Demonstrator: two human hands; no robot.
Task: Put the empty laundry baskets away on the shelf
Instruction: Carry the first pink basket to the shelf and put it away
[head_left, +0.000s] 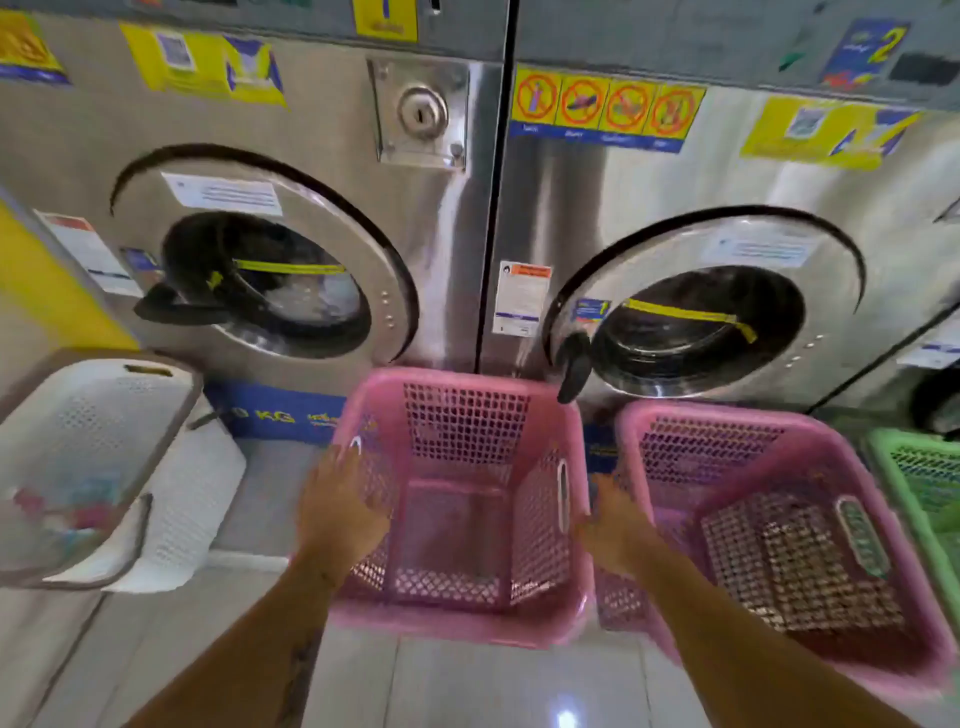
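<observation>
An empty pink laundry basket (457, 519) stands on the floor right in front of me, below two washing machines. My left hand (340, 506) lies against its left wall by the handle slot, fingers spread. My right hand (615, 530) is on the outside of its right wall, in the gap to a second empty pink basket (779, 545). I cannot tell whether either hand grips the rim. A green basket (924, 488) shows at the right edge. No shelf is in view.
Two steel front-loading washers (270, 270) (701, 322) stand side by side, doors shut. A white hamper (88, 467) with coloured items inside stands at the left. The tiled floor (467, 686) stretches toward me.
</observation>
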